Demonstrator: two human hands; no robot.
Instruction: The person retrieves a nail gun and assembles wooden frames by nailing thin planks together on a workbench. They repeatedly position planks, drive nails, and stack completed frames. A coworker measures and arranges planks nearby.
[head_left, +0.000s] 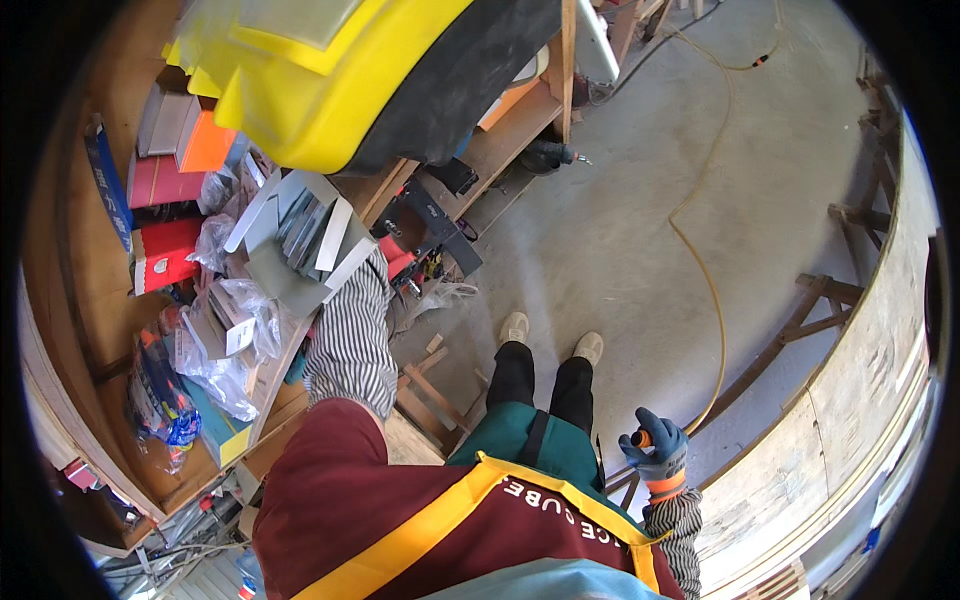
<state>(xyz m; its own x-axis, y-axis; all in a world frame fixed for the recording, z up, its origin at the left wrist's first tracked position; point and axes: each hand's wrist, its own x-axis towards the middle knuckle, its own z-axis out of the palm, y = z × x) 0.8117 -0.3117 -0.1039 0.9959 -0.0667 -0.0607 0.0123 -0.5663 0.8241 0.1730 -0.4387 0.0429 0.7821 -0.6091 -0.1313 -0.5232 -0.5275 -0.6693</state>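
My left forearm (350, 340), in a striped sleeve, reaches up to an opened grey cardboard box (285, 270). The box sits tilted and holds several flat grey pieces (305, 235) and a white strip (333, 236). My left hand is hidden at the box, so its grip cannot be told. At the lower right my right hand (660, 455), in a grey-blue glove with an orange cuff, is closed around a small orange-and-black fitting (641, 438). A yellow hose (712, 290) runs down to that hand; their join is hidden behind the glove.
A large yellow-and-black case (330, 80) looms at the upper left. Cartons, plastic bags (225, 380) and a red box (165, 255) crowd the wooden shelf. A black power tool (548, 156) lies beyond it. Wood scraps (430, 395) lie near my feet; plywood sheets (830, 440) stand right.
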